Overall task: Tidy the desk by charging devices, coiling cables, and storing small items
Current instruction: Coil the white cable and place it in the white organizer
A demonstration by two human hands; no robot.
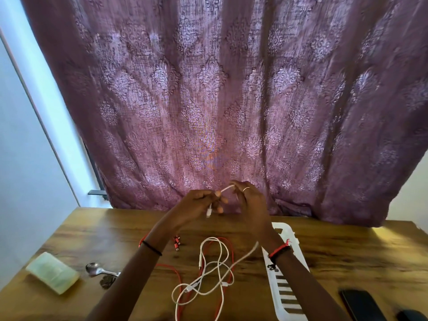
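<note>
Both hands are raised above the wooden desk (347, 256), close together. My left hand (203, 202) pinches a white cable near its plug, which hangs below the fingers. My right hand (250, 202) grips the same white cable (222, 262) a little higher; the cable runs down from it to a loose tangle on the desk. A red cable (178, 276) lies tangled under and beside the white one, its red connectors lying by my left wrist.
A white slotted tray (284, 290) lies under my right forearm. A pale translucent box (52, 272) and a metal spoon (99, 269) lie at the left. Two dark devices (361, 304) sit at the front right. A purple curtain (231, 100) hangs behind the desk.
</note>
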